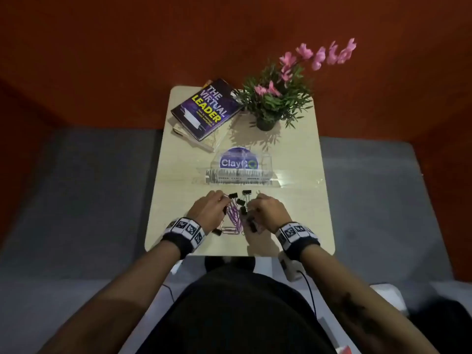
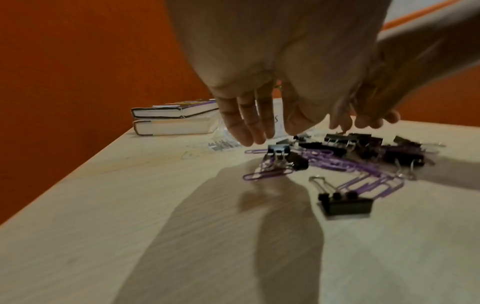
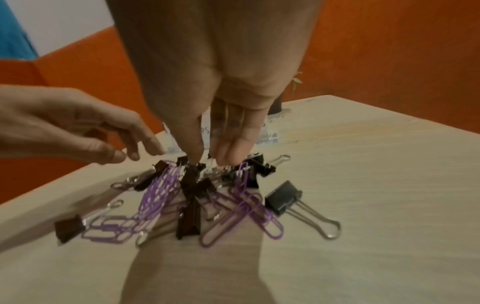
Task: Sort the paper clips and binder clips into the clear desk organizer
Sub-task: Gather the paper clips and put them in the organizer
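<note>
near edge: pale wood-grain table (image 1: pixel 301 226), both wrists in over its front rim
pile: purple wire paper clips (image 1: pixel 233 218) mixed with black metal binder clips (image 1: pixel 241 201), heaped mid-table between the hands, none yet in the organizer as far as visible
stray: lone black binder clip (image 3: pixel 283 202) just right of heap, silver handles out flat
left hand (image 1: pixel 208 209): hovering at left side of heap, fingers (image 2: pixel 242 125) loosely spread and pointing down, holding nothing clear (blurred, possibly brushing a clip)
right hand (image 1: pixel 267 212): fingertips (image 3: pixel 228 152) down into top of heap, thumb and fingers drawn close, likely pinching a binder clip handle (cannot tell for sure, blur)
step: first pick, separating one kind out of the tangle
next: needs a single clip freed without dragging linked paper clips along, then carried forward over the organizer wall to the right compartment
organizer: clear plastic desk organizer (image 1: pixel 270 181) just beyond the heap, labelled strip on front, compartments hard to make out
obstacles: clips interlocked; transparent walls hard to judge
far: round blue logo sticker (image 1: pixel 238 161), stacked books (image 1: pixel 204 111), potted pink-flowered plant (image 1: pixel 278 98) at back, well clear
</note>
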### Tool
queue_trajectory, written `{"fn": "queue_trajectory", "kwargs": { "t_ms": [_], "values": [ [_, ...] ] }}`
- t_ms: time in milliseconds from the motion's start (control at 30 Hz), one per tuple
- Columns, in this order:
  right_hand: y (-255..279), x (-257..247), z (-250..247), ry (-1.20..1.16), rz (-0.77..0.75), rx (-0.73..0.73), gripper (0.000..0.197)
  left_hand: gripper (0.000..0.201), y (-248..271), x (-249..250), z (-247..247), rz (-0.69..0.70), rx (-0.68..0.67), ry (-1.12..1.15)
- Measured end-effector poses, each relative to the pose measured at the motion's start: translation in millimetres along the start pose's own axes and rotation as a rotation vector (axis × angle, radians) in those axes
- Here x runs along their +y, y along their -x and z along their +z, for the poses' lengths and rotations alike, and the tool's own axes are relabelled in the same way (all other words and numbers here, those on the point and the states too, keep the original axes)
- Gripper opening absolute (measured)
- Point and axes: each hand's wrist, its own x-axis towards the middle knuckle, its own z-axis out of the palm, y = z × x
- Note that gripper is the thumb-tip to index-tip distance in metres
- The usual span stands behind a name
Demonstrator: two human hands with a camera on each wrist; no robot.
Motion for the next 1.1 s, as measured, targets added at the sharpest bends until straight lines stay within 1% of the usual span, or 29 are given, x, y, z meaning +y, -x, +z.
{"fn": "queue_trajectory", "kwargs": {
  "t_ms": [67, 133, 233, 367, 433, 500, 566, 600, 666, 733, 800, 866, 933, 1033, 1100],
  "values": [
    [-7, -5, 2, 0.036, -0.03, 0.024, 0.022, 0.035, -4, -3, -1, 0.042, 0.01, -0.066],
    [-16, -11, 6, 0.119, -0.082, 0.015, 0.029, 0.031, -5, -6, -3, 0.029, -0.002, -0.099],
    [-23, -9, 12, 0.183, -0.122, 0.001, 0.029, 0.031, 1, -14, -1, 0.005, 0.012, -0.122],
    [-25, 0, 8, 0.139, -0.035, 0.001, 0.037, 0.037, 12, -28, 1, -0.113, 0.061, -0.04],
    [-23, 5, 6, 0.101, 0.002, 0.032, 0.036, 0.041, 18, -35, 4, -0.187, 0.087, 0.004],
    [-20, 9, 4, 0.074, 0.015, 0.059, 0.035, 0.044, 23, -39, 5, -0.232, 0.1, 0.009],
    [-13, 12, 3, 0.05, 0.0, 0.102, 0.036, 0.042, 27, -40, 6, -0.243, 0.095, -0.017],
    [-8, 12, 3, 0.04, -0.023, 0.121, 0.035, 0.041, 28, -37, 6, -0.23, 0.1, -0.036],
    [0, 10, 9, 0.035, -0.085, 0.109, 0.03, 0.044, 27, -28, 8, -0.167, 0.085, -0.057],
    [4, 5, 17, 0.04, -0.135, 0.073, 0.026, 0.051, 25, -15, 11, -0.07, 0.049, -0.074],
    [5, 2, 23, 0.059, -0.157, 0.053, 0.028, 0.055, 24, -4, 15, 0.022, -0.004, -0.132],
    [4, 0, 22, 0.069, -0.134, 0.062, 0.032, 0.051, 27, 1, 19, 0.072, -0.062, -0.199],
    [2, 0, 18, 0.087, -0.094, 0.069, 0.033, 0.045, 33, 0, 23, 0.082, -0.097, -0.229],
    [-4, 0, 12, 0.115, -0.033, 0.063, 0.038, 0.043, 41, -5, 27, 0.087, -0.103, -0.234],
    [-8, 0, 11, 0.108, -0.02, 0.064, 0.041, 0.035, 44, -7, 26, 0.1, -0.1, -0.257]
  ]
}}
